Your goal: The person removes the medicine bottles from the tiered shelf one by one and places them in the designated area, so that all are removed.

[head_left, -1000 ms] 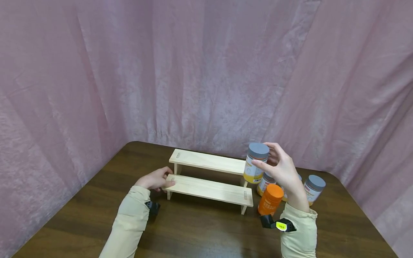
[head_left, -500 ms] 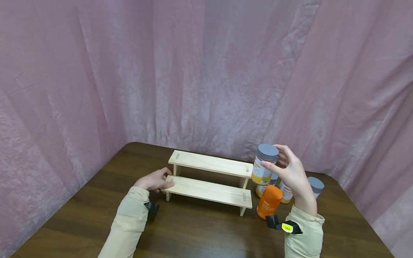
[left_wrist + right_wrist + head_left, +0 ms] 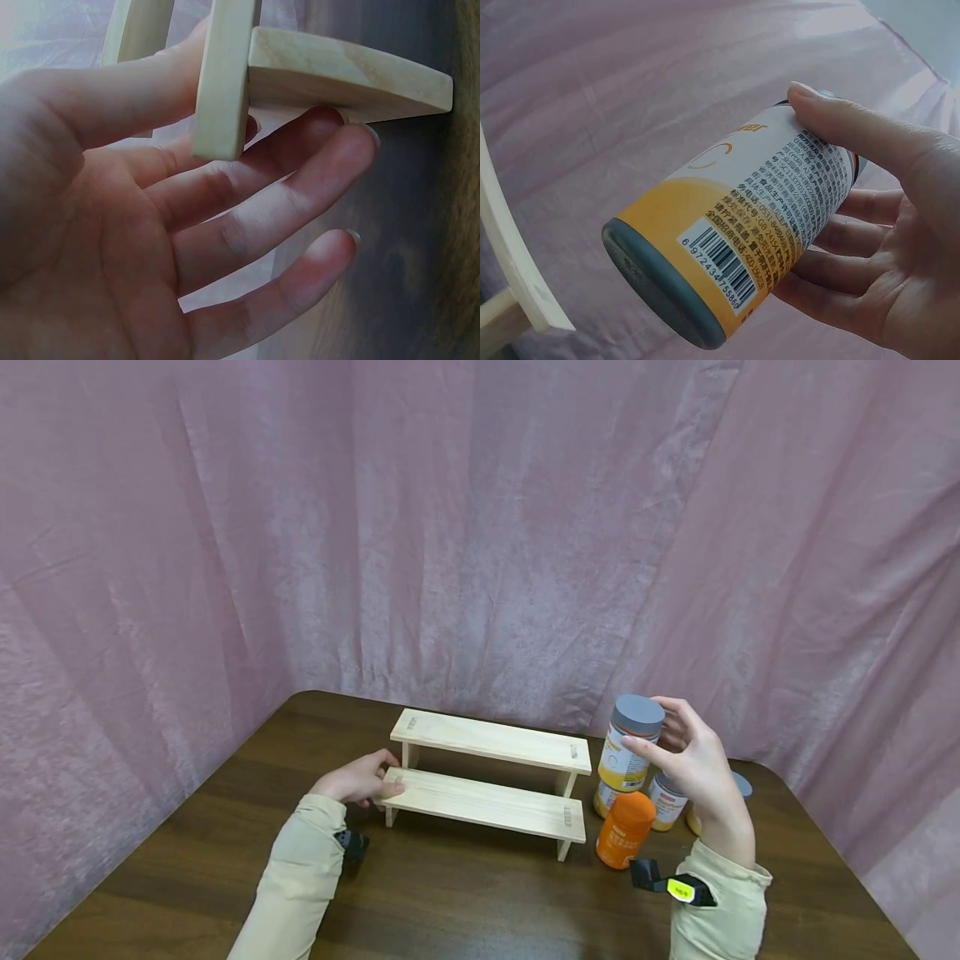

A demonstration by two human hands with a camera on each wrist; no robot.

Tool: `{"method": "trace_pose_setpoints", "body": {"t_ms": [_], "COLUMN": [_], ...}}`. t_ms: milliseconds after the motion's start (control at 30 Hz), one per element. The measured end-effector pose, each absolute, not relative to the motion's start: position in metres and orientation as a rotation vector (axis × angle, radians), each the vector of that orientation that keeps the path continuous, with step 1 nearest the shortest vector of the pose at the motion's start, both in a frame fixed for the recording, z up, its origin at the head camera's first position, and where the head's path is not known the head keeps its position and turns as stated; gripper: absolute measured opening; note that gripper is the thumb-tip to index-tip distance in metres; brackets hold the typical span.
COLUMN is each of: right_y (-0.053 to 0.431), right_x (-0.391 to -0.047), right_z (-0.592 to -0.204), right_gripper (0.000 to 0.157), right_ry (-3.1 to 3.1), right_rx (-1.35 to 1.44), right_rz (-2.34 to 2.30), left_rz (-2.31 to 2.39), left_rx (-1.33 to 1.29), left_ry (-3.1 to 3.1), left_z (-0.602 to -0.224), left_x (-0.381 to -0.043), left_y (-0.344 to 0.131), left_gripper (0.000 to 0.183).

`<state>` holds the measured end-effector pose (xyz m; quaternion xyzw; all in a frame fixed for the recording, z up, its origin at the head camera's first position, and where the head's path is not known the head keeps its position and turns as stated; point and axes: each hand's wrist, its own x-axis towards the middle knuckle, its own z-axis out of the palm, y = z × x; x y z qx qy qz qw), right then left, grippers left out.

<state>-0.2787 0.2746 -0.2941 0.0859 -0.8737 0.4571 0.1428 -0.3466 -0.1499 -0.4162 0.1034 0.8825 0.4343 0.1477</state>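
Note:
A two-tier wooden shelf (image 3: pixel 480 802) stands on the table, its upper board behind the lower one. My left hand (image 3: pixel 360 779) grips the left end of the lower board, thumb on top. In the left wrist view, the fingers (image 3: pixel 270 202) reach beneath the board beside its leg. Lifted off the table at the shelf's right is a supplement jar (image 3: pixel 630 747) with a grey lid and a white and yellow label. My right hand (image 3: pixel 693 760) holds it upright around its side. The right wrist view shows the jar's barcode and dark base rim.
Below the lifted jar stands an orange bottle (image 3: pixel 626 833) with an orange cap. Behind it are more grey-lidded jars, one (image 3: pixel 667 803) in plain sight and others partly hidden by the right hand and bottle. A pink curtain (image 3: pixel 480 527) hangs behind the brown table (image 3: pixel 465 902).
My right hand has carried the jar rightward, away from the shelf's upper right end, which now shows. The left hand stays on the lower board.

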Motion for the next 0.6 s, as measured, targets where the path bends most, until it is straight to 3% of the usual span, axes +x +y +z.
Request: {"method": "trace_pose_setpoints", "body": {"t_ms": [367,600], "right_y": [0.308,0.324], "right_x": [-0.275,-0.275], "right_z": [-0.303,-0.308], "right_gripper": [0.047,0.044], "right_ry": [-2.429,-2.367], "right_rx": [0.227,0.25], "right_rz": [1.445,1.516], "left_rz": [1.266,1.257], "left_rx": [0.325,0.348], "left_ry": [2.53,2.538], "left_z": [-0.417,-0.417], "left_x": [-0.349,-0.348], "left_y": [-0.152,-0.152], "left_gripper": [0.038,0.038]}}
